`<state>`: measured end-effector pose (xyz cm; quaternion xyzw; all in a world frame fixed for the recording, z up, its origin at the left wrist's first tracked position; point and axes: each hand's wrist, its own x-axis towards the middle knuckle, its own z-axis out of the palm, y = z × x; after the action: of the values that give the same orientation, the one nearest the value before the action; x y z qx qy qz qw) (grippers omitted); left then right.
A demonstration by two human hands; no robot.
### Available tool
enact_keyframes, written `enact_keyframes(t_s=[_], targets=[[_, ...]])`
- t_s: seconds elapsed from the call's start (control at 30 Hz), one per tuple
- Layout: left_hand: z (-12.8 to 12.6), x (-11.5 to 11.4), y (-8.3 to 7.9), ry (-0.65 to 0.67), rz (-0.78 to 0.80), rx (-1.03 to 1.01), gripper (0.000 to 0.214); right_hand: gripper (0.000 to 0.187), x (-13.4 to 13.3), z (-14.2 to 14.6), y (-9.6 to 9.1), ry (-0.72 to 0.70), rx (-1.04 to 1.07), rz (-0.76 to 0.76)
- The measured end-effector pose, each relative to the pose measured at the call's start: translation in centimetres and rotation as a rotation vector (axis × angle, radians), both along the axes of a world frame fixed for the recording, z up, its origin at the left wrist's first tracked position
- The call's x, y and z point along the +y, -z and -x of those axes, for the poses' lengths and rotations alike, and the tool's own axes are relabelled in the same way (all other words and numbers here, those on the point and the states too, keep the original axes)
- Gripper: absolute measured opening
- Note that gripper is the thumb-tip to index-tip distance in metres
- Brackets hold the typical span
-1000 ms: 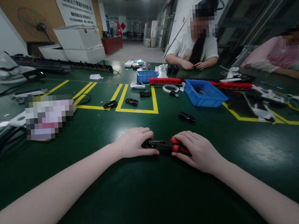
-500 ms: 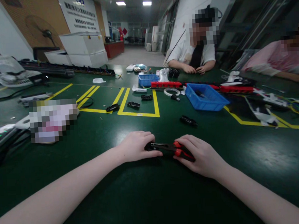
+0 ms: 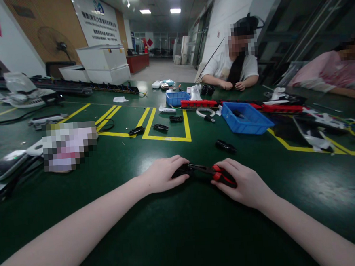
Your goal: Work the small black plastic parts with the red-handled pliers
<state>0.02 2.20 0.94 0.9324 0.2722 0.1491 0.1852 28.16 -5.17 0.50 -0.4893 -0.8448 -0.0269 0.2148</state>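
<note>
My left hand (image 3: 164, 175) is closed around a small black part (image 3: 181, 170), gripped between thumb and fingers just above the green table. Most of that part is hidden by my fingers, so I cannot tell its exact kind. My right hand (image 3: 246, 183) is wrapped round the red and black handles of long-nosed pliers (image 3: 217, 173). The jaws point left and meet the right end of the black part; whether they pinch it is too small to tell. Beyond my right hand lies another black part (image 3: 226, 146), longish and glossy.
Several small black parts, one here (image 3: 160, 127), lie around the yellow tape marks. A blue bin (image 3: 246, 124) stands to the right, a smaller blue bin (image 3: 178, 97) farther back. Red strips (image 3: 198, 104) lie behind. A pixelated pinkish object (image 3: 70, 148) is at left. Two people sit across the table.
The pliers and my right hand have shifted slightly right, and the handles look closer together. More of the black part shows beyond my left fingers. The whole view has tilted up a little.
</note>
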Motion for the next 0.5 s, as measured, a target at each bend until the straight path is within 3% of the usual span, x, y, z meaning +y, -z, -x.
enact_keyframes(t_s=[0.27, 0.5], targets=[[0.04, -0.07, 0.16, 0.023, -0.052, -0.006, 0.046, 0.033, 0.21, -0.11, 0.35, 0.002, 0.025, 0.024], [-0.05, -0.06, 0.5, 0.051, -0.192, 0.043, 0.045, 0.034, 0.31, -0.03, 0.36, -0.033, 0.013, 0.002]])
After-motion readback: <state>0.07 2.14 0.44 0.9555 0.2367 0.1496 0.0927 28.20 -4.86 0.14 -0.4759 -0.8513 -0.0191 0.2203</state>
